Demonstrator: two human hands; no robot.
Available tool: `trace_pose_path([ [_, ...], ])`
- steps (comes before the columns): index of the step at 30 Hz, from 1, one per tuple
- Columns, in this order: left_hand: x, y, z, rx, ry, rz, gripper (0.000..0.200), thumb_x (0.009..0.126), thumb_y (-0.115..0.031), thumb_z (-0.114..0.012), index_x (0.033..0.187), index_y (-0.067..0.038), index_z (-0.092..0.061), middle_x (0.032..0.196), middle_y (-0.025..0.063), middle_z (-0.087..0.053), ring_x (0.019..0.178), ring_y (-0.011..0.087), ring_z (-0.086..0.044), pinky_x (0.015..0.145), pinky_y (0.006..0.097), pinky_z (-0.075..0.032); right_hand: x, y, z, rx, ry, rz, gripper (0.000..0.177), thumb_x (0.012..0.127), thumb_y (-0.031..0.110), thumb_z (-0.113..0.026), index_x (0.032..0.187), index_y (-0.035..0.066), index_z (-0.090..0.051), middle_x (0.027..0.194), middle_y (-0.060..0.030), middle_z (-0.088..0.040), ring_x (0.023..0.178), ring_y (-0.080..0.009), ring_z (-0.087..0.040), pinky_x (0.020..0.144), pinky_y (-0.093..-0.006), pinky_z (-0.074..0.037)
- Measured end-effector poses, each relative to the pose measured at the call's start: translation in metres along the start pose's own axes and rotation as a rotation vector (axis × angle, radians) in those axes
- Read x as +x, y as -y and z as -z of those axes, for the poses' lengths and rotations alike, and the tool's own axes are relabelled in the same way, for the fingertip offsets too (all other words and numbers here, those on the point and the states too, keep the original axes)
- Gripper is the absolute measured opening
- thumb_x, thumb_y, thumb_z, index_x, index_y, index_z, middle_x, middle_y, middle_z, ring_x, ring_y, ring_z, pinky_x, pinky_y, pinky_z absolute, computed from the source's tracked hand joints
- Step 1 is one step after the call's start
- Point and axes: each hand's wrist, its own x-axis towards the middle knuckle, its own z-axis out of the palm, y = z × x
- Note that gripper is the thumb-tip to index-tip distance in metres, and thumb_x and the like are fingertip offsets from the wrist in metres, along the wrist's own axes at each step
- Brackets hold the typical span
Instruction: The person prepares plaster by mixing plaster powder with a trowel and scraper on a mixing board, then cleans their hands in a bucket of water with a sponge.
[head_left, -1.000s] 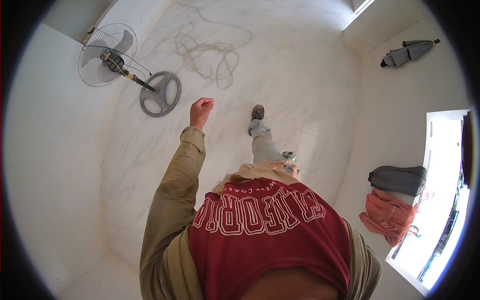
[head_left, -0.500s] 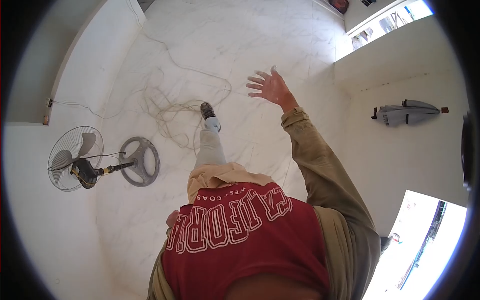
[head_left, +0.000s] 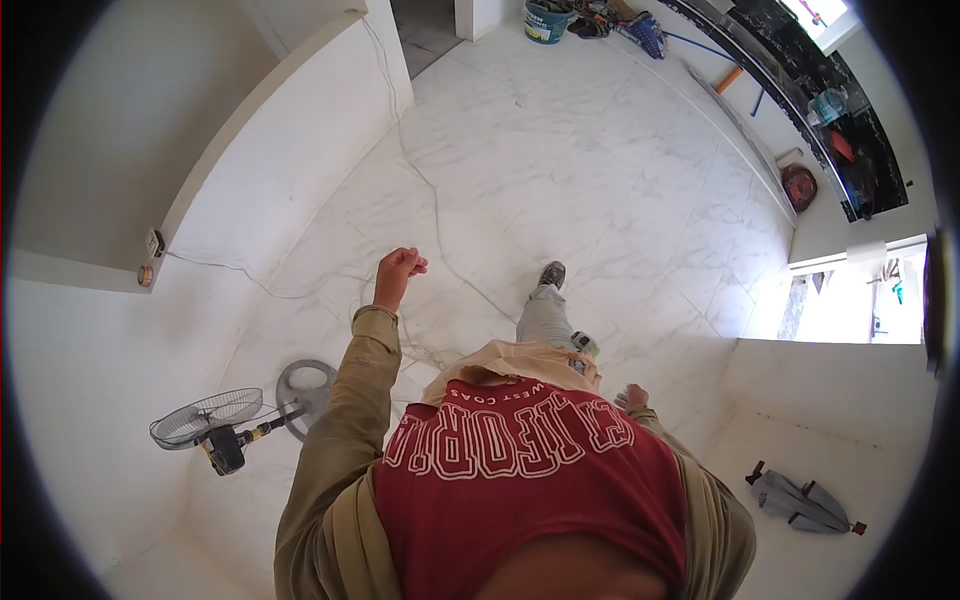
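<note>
Out in front of my body on the left, my left hand (head_left: 400,277) is raised over the floor with its fingers curled in, and nothing shows in it. My right hand (head_left: 633,397) hangs low beside my right hip, partly hidden by my red shirt (head_left: 510,440) and sleeve; how its fingers lie is not clear. Neither hand touches any object that I can see. A thin pale cable (head_left: 436,200) runs along the floor beyond my left hand, with loose loops near my legs. One shoe (head_left: 552,274) is forward on the marble-look tiles.
At left stand a fan (head_left: 225,445) with a round base and a low white wall (head_left: 290,130) with a socket (head_left: 154,242). Ahead are a bucket (head_left: 546,22), a dark counter (head_left: 800,90) and a doorway (head_left: 430,35). A grey garment (head_left: 803,500) hangs at right.
My right hand, spread out in front before, has dropped back to my side. My left hand has swung forward. The view has shifted ahead, bringing in the bucket, counter and doorway.
</note>
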Motion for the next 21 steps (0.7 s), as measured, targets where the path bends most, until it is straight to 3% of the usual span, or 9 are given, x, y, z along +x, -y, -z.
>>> trace_pose_path([
  [7,0.223,0.056,-0.004,-0.024,-0.341,0.381,0.05,0.092,-0.053,-0.049,0.068,-0.009,-0.049,0.072,0.0085,-0.065,0.059,0.0162,-0.059,0.056,0.0309,-0.045,0.082,0.267,-0.141,-0.034,0.031,0.016,0.043,0.085,0.024,-0.052,0.118,-0.003,-0.049,0.11,-0.0198,-0.059,0.088,-0.0345,-0.061,0.069,-0.0476,-0.046],
  [10,0.215,0.062,-0.013,-0.038,-0.536,0.688,0.038,0.092,-0.041,-0.049,0.081,-0.005,-0.053,0.074,0.0065,-0.061,0.057,0.0168,-0.058,0.048,0.031,-0.042,0.118,0.446,-0.226,-0.318,0.14,0.167,0.036,0.084,0.023,-0.054,0.11,0.0,-0.054,0.1,-0.0161,-0.063,0.074,-0.0291,-0.063,0.059,-0.0428,-0.047],
  [11,0.217,0.086,-0.001,-0.04,-0.533,0.711,0.03,0.092,-0.034,-0.051,0.087,-0.005,-0.055,0.077,0.0068,-0.06,0.057,0.017,-0.058,0.048,0.0311,-0.041,0.114,0.517,-0.264,-0.453,0.138,0.219,0.039,0.087,0.027,-0.055,0.117,0.002,-0.054,0.111,-0.0164,-0.062,0.092,-0.0305,-0.062,0.079,-0.047,-0.048],
  [12,0.219,0.079,-0.006,-0.055,-0.543,0.705,0.03,0.092,-0.034,-0.051,0.087,-0.005,-0.055,0.077,0.0068,-0.06,0.057,0.017,-0.058,0.048,0.0311,-0.041,0.116,0.585,-0.304,-0.43,0.193,0.282,0.036,0.088,0.027,-0.054,0.116,0.003,-0.055,0.107,-0.0135,-0.064,0.089,-0.0278,-0.063,0.076,-0.0448,-0.049],
  [13,0.222,0.071,-0.01,0.005,-0.567,0.704,0.016,0.09,-0.021,-0.053,0.103,-0.012,-0.053,0.079,0.0074,-0.06,0.06,0.0178,-0.059,0.047,0.0322,-0.042,0.11,0.649,-0.344,-0.426,0.239,0.412,0.034,0.089,0.027,-0.054,0.115,0.005,-0.056,0.105,-0.011,-0.065,0.084,-0.0245,-0.063,0.072,-0.0414,-0.05],
  [14,0.224,0.062,-0.015,0.064,-0.592,0.704,0.034,0.087,-0.008,-0.055,0.119,-0.019,-0.05,0.08,0.0079,-0.06,0.062,0.0185,-0.061,0.047,0.0334,-0.042,0.094,0.709,-0.383,-0.395,0.277,0.525,0.032,0.089,0.026,-0.054,0.114,0.006,-0.058,0.102,-0.009,-0.065,0.08,-0.0209,-0.063,0.068,-0.0367,-0.05],
  [15,0.237,0.102,0.003,-0.091,-0.589,0.792,0.023,0.089,-0.013,-0.052,0.112,-0.017,-0.052,0.08,0.0067,-0.06,0.061,0.0183,-0.06,0.048,0.034,-0.042,0.079,0.763,-0.425,-0.318,0.29,0.62,0.021,0.089,0.022,-0.057,0.102,0.006,-0.061,0.089,-0.0056,-0.065,0.07,-0.0172,-0.063,0.054,-0.0293,-0.044],
  [17,0.271,0.147,0.026,-0.387,-0.607,0.982,0.014,0.092,-0.022,-0.047,0.098,-0.013,-0.056,0.081,0.0045,-0.059,0.061,0.0179,-0.058,0.051,0.0354,-0.042,0.063,0.853,-0.494,-0.276,0.395,0.775,0.022,0.09,0.019,-0.054,0.106,0.005,-0.062,0.089,-0.0038,-0.065,0.071,-0.0138,-0.063,0.055,-0.0251,-0.044],
  [21,0.449,0.057,0.017,-0.332,-0.77,1.004,0.016,0.092,-0.024,-0.046,0.089,-0.012,-0.056,0.079,0.0043,-0.059,0.06,0.0176,-0.057,0.05,0.0364,-0.041,0.052,0.96,-0.608,-0.292,0.363,0.868,0.02,0.09,0.015,-0.054,0.106,0.005,-0.062,0.084,-0.001,-0.064,0.068,-0.0123,-0.062,0.054,-0.0232,-0.043],
])
